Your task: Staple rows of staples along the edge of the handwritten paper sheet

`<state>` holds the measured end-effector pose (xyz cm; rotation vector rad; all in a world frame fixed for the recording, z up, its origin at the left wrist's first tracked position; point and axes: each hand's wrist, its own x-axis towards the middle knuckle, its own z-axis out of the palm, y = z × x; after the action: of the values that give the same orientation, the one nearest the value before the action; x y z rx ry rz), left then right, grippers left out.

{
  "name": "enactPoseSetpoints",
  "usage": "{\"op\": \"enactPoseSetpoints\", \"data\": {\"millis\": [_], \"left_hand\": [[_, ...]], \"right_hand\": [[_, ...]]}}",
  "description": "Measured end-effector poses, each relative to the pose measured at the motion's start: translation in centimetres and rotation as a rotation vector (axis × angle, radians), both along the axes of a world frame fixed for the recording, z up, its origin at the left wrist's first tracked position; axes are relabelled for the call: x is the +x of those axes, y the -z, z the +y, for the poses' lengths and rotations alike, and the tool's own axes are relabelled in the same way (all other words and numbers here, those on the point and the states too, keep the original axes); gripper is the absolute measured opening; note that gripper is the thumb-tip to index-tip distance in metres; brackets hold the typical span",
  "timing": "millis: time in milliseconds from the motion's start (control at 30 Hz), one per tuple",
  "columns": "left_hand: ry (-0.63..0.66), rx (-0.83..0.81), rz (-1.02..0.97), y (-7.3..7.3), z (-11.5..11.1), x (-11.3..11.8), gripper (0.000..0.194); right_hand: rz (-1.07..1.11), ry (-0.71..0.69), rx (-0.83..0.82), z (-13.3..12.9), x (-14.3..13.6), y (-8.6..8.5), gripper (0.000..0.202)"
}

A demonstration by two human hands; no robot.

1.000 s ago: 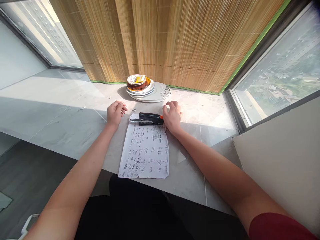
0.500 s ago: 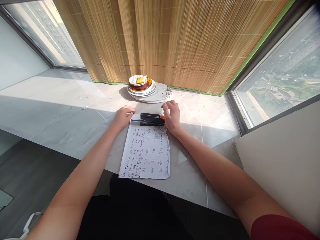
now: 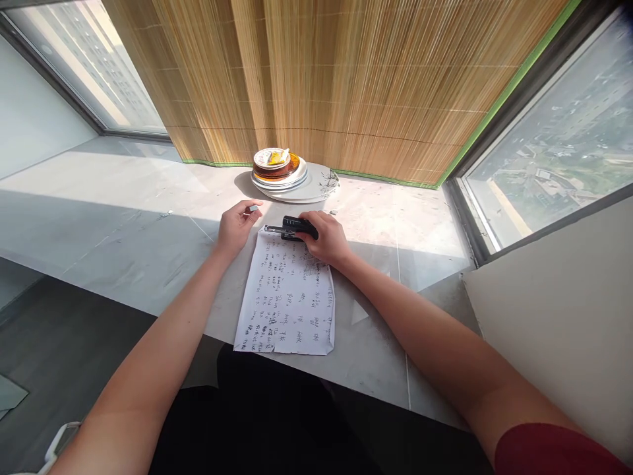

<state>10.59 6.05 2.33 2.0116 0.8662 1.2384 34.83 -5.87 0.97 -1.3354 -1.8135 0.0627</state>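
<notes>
My left hand [image 3: 236,227] is closed in a pinch, with a small silver-grey strip of staples [image 3: 254,208] between thumb and fingertips, left of the paper's top edge. Around the rear end of a black stapler [image 3: 291,225] wraps my right hand [image 3: 325,237], hiding that end. The stapler lies sideways over the top of the paper, its top raised and its metal staple tray [image 3: 273,229] sticking out to the left. Rows of handwriting cover the white paper [image 3: 291,310], which lies flat and has a small tear at its near edge.
A stack of plates [image 3: 279,181] stands behind the stapler, with a yellow packet [image 3: 277,158] on top. Beyond hangs a bamboo curtain [image 3: 316,86]. A tiny pale piece [image 3: 333,212] lies behind my right hand on the grey stone counter [image 3: 123,244].
My right hand has shifted left and closed over the stapler's rear. Left hand has drawn back slightly from the paper, and the strip now shows in its fingers.
</notes>
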Motion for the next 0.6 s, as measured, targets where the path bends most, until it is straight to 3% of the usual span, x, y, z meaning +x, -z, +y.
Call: {"op": "enactPoseSetpoints", "data": {"millis": [200, 333, 467, 600], "left_hand": [[0.109, 0.005, 0.065, -0.24, -1.07, 0.31, 0.04], [0.155, 0.108, 0.142, -0.2, -0.95, 0.62, 0.02], [0.228, 0.162, 0.198, -0.12, -0.82, 0.9, 0.017], [0.163, 0.126, 0.175, -0.15, -1.21, 0.98, 0.015]], "right_hand": [[0.011, 0.07, -0.04, 0.17, 0.03, -0.04, 0.021], [0.009, 0.055, -0.032, 0.27, -0.01, -0.03, 0.021], [-0.005, 0.019, -0.042, 0.23, -0.09, -0.14, 0.022], [-0.014, 0.006, -0.061, 0.19, -0.13, -0.25, 0.023]]}}
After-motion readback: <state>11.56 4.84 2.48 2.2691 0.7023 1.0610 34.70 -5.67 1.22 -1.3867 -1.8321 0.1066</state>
